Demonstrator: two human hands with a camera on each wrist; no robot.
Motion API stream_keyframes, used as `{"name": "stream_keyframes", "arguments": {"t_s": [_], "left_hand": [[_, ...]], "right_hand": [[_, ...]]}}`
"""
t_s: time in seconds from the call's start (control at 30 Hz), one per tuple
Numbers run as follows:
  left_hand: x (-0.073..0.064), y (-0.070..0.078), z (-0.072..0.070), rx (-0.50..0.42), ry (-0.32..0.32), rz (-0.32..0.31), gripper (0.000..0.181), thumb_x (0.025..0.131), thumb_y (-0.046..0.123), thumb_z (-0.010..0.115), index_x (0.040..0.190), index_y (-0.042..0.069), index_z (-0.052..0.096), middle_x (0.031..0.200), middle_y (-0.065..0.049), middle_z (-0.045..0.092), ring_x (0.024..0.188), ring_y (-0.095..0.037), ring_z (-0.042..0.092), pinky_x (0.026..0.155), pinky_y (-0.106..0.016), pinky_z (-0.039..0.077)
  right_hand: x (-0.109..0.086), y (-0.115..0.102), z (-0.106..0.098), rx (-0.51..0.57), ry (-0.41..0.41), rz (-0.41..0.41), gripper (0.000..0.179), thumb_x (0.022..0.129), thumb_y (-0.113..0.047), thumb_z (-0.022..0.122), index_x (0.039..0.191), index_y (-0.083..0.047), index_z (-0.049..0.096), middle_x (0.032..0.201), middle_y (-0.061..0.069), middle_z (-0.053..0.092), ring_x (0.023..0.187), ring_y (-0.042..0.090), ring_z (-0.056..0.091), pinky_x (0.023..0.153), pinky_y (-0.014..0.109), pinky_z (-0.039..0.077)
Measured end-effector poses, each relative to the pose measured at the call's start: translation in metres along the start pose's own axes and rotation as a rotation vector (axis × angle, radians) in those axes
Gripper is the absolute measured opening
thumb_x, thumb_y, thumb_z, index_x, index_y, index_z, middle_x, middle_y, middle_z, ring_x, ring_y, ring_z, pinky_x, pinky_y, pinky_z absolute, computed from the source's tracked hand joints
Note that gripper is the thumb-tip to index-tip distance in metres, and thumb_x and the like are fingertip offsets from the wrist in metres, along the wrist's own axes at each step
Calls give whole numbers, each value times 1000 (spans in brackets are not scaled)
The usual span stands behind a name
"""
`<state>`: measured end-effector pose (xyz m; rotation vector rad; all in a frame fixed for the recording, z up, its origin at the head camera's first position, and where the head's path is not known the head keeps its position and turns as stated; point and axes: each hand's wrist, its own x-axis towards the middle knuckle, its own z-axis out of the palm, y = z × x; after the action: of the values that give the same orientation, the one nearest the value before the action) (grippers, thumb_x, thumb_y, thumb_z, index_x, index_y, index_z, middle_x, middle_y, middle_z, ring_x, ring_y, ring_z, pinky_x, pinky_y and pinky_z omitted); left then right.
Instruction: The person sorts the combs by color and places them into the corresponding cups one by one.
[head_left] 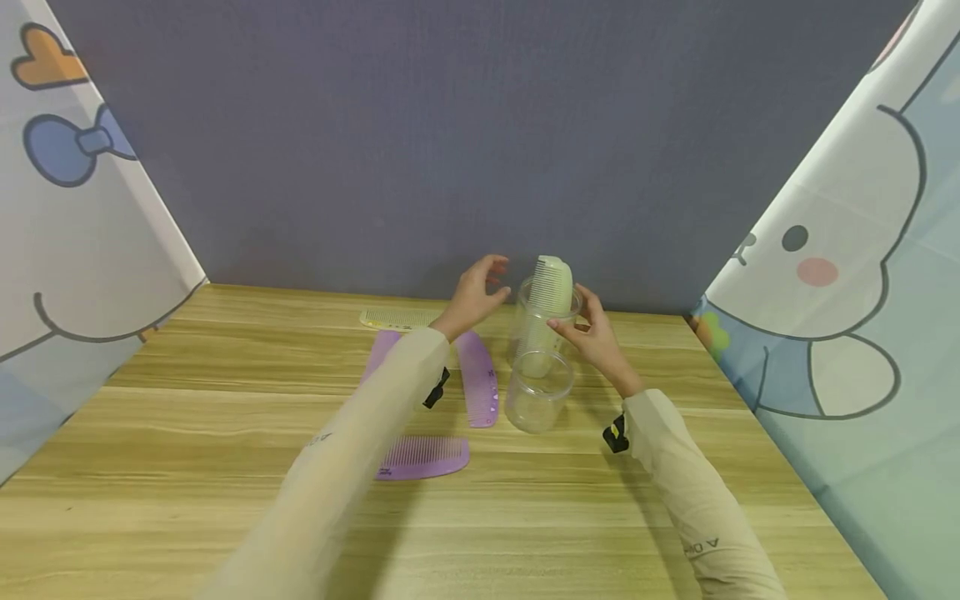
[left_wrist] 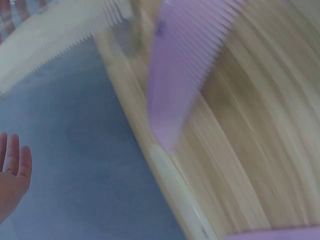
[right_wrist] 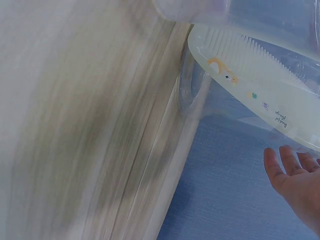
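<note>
Pale-green combs (head_left: 551,287) stand in the rear clear cup (head_left: 517,337), its wall evidently propping them upright | right hand (head_left: 594,332): fingers and thumb curved round that cup, apparently steadying it | left hand (head_left: 477,292): relaxed, holding nothing, just left of it | purple combs (head_left: 477,379) lie on the wooden table (head_left: 187,417), perhaps spread for easy reach

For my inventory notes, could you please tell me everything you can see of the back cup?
The back cup is clear and colourless, apparently plastic, with a round, open rim. It looks upright on the table, behind the front cup, which overlaps its lower part. Pale combs stand in it, poking above the rim. The right hand grips its right side, thumb on the near wall.
</note>
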<state>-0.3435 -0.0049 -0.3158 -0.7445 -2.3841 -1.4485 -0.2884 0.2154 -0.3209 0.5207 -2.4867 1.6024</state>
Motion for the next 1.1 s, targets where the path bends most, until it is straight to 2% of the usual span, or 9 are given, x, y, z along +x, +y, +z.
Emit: {"name": "stream_keyframes", "arguments": {"t_s": [0.33, 0.5, 0.73, 0.93, 1.1], "left_hand": [[-18, -31, -24, 104, -106, -81, 52, 85, 2, 61, 131, 1, 39, 127, -19, 49, 117, -39, 47, 100, -45, 40], [-27, -42, -37, 226, -144, -138, 53, 84, 4, 62, 132, 3, 39, 128, -19, 49, 119, -34, 46, 100, -43, 41], [-39, -51, -52, 382, -201, -216, 54, 85, 8, 63, 133, 3, 38, 129, -20, 47, 120, -35, 43, 100, -48, 39], [-45, -64, -61, 483, -218, -237, 54, 84, 9, 64, 132, 3, 40, 126, -21, 50, 116, -37, 47, 96, -50, 42], [-49, -71, -67, 559, -215, -243, 52, 84, 13, 64, 130, 3, 43, 122, -21, 54, 111, -38, 50, 91, -50, 44]], "right_hand": [[-2, -2, -1, 9, -10, 12, 77, 86, -8, 61, 143, 4, 11, 137, 30, 32, 127, 42, 33, 101, 56, 33], [-2, -2, -1, 6, -21, 23, 77, 86, -9, 61, 143, 2, 10, 137, 29, 31, 128, 41, 32, 101, 55, 33], [-3, -4, -1, 3, -22, 18, 77, 86, -8, 61, 143, 3, 10, 136, 30, 31, 126, 42, 34, 100, 54, 36], [-1, 0, -1, 15, -14, 14, 77, 86, -8, 61, 143, 4, 11, 137, 30, 31, 126, 42, 34, 100, 56, 35], [5, 17, -1, -10, -5, 4, 79, 86, -13, 63, 144, -1, 10, 138, 26, 32, 126, 39, 36, 100, 53, 37]]}}
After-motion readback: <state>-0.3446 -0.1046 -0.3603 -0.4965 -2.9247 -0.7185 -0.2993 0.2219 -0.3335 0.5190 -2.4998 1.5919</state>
